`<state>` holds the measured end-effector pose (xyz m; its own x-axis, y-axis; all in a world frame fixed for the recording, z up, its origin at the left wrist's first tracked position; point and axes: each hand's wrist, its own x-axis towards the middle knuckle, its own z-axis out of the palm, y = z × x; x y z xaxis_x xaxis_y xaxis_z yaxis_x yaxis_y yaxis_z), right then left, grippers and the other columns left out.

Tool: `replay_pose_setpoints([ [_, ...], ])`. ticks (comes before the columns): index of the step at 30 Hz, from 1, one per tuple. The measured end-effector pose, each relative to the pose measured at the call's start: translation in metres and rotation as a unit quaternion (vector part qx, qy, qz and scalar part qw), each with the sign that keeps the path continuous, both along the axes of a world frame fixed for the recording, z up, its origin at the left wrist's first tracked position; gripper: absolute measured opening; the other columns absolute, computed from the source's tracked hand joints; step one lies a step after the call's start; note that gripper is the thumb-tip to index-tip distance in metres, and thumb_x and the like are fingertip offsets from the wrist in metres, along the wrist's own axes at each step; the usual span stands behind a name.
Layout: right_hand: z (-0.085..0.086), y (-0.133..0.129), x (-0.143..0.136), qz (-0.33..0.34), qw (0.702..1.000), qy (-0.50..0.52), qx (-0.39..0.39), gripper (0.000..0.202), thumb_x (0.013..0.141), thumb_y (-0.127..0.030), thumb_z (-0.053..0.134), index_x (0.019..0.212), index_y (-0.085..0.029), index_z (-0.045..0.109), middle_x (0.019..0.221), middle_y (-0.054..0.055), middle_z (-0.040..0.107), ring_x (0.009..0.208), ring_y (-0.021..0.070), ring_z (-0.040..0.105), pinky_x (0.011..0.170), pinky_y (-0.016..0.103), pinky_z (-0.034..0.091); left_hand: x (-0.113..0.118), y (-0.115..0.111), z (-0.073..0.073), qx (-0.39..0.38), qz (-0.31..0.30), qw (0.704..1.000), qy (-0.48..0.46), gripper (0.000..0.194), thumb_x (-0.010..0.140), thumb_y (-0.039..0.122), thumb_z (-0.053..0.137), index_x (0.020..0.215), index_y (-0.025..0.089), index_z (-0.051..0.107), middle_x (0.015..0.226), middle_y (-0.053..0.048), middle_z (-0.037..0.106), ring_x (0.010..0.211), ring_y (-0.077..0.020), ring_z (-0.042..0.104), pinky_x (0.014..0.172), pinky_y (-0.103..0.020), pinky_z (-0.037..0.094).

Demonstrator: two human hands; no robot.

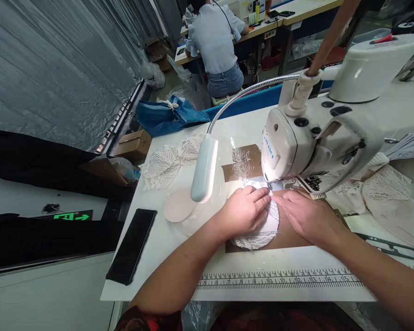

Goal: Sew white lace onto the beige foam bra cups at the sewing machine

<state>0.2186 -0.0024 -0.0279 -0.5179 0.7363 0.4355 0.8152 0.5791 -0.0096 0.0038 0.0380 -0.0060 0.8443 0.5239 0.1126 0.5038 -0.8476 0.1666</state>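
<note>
A rounded white lace piece with a smooth white layer on it lies under the needle area of the white sewing machine. My left hand rests on this piece with fingers stretched out flat, their tips close to the presser foot. On the other side, my right hand has its fingers bent and pressed together, and the fingertips meet the right edge of the lace piece beside the needle. Both hands sit over a brown sheet on the machine table. The needle tip is partly hidden by the fingers.
A gooseneck lamp hangs left of the machine. Lace cups, a beige oval pad and a black phone lie leftward. More lace lies right. A ruler strip lines the front edge. A person sits beyond.
</note>
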Motion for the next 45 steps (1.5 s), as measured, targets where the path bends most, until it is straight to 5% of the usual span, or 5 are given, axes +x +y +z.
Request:
replay_pose_setpoints([
  [7, 0.002, -0.004, 0.005, 0.061, 0.996, 0.038, -0.045, 0.029, 0.091, -0.009, 0.046, 0.103, -0.013, 0.071, 0.073, 0.004, 0.064, 0.070, 0.0169, 0.057, 0.063, 0.029, 0.040, -0.003, 0.003, 0.000, -0.020, -0.033, 0.998, -0.051, 0.031, 0.096, 0.022, 0.041, 0.113, 0.012, 0.065, 0.123, -0.014, 0.064, 0.105, -0.0231, 0.058, 0.089, -0.039, 0.048],
  [13, 0.003, -0.009, 0.007, 0.103, 0.985, 0.074, -0.118, 0.026, 0.091, -0.013, 0.046, 0.096, -0.018, 0.071, 0.070, 0.003, 0.059, 0.068, 0.0166, 0.052, 0.063, 0.029, 0.039, -0.003, 0.002, 0.005, -0.043, -0.035, 0.998, 0.006, 0.027, 0.098, 0.028, 0.042, 0.098, 0.015, 0.066, 0.095, -0.010, 0.065, 0.084, -0.0188, 0.058, 0.075, -0.033, 0.045],
  [23, 0.005, -0.002, 0.001, -0.004, 0.999, 0.008, -0.051, 0.036, 0.087, -0.008, 0.042, 0.107, -0.017, 0.071, 0.074, 0.004, 0.068, 0.070, 0.0180, 0.062, 0.057, 0.030, 0.039, -0.001, -0.003, 0.002, -0.011, -0.005, 1.000, 0.021, 0.039, 0.099, 0.027, 0.039, 0.132, 0.012, 0.054, 0.135, -0.012, 0.057, 0.097, -0.0226, 0.057, 0.083, -0.036, 0.046],
  [33, 0.000, 0.000, -0.004, -0.032, 0.999, -0.014, -0.008, 0.035, 0.089, -0.010, 0.044, 0.109, -0.016, 0.071, 0.074, 0.004, 0.071, 0.064, 0.0148, 0.062, 0.050, 0.029, 0.036, 0.000, 0.008, -0.001, 0.010, 0.003, 1.000, 0.023, 0.038, 0.098, 0.024, 0.041, 0.129, 0.012, 0.058, 0.138, -0.011, 0.057, 0.100, -0.0241, 0.054, 0.083, -0.038, 0.046],
  [45, -0.008, 0.001, 0.002, -0.025, 0.998, 0.014, -0.057, 0.037, 0.090, -0.012, 0.044, 0.114, -0.019, 0.072, 0.087, 0.004, 0.074, 0.077, 0.0160, 0.067, 0.054, 0.027, 0.041, -0.003, 0.014, -0.003, -0.004, 0.013, 1.000, -0.010, 0.036, 0.097, 0.023, 0.043, 0.128, 0.015, 0.060, 0.136, -0.008, 0.060, 0.109, -0.0238, 0.054, 0.090, -0.039, 0.045],
])
